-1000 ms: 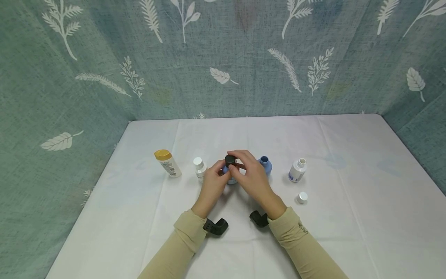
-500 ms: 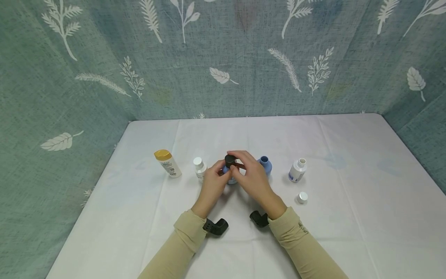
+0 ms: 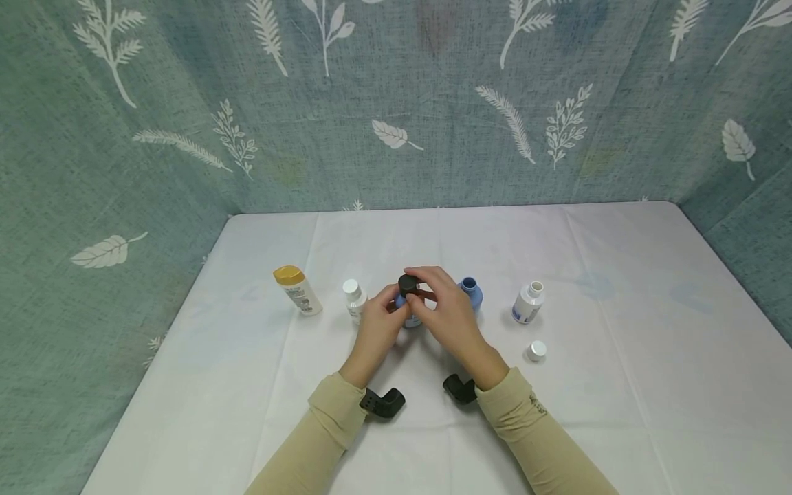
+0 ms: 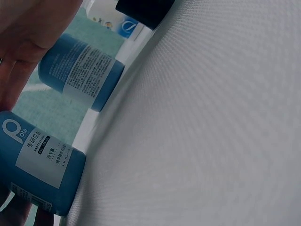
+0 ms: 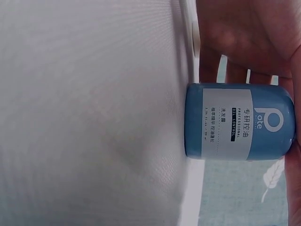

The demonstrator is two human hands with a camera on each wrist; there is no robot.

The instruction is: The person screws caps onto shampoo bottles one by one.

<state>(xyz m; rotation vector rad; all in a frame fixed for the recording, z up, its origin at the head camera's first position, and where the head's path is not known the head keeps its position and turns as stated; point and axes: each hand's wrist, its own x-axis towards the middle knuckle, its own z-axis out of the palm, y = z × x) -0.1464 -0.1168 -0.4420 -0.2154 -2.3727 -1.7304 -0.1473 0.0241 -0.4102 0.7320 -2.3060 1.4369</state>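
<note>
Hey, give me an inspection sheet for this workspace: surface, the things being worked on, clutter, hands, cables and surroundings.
Surface: white cloth, with visible creases.
Job's things: blue bottle, upright; black cap at its top, too small to tell whether fully seated.
Clutter: second blue bottle, uncapped; open white bottle, with a loose white cap nearer the person; white-capped bottle; yellow-capped bottle.
Hands: left hand holds the blue bottle; right hand pinches the black cap.
Cables: nothing seen.
Surroundings: green-blue fabric with white leaf prints, behind the table and along both sides.
</note>
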